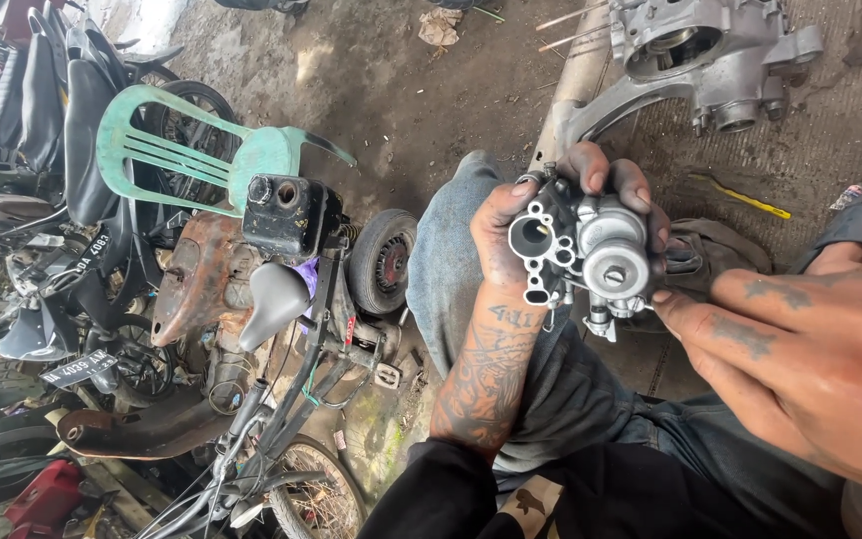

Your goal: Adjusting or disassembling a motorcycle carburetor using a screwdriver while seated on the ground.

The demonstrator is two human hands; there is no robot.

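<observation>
Left hand (531, 215): clamped around carburetor (583, 250), fingers over top edge
Right hand (800, 359): fingertip on carburetor's right edge, not gripping
Casing (710, 60): well apart, bare floor (421, 100) between

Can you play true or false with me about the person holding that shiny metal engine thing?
1. The left hand holds a silver carburetor. True.
2. The right hand is far from it. False: its fingertips touch the carburetor.
3. A green plastic chair lies among the old motorbikes. True.
4. The engine casing rests on the person's lap. False: it lies on the ground ahead.
5. The person wears jeans. True.
</observation>
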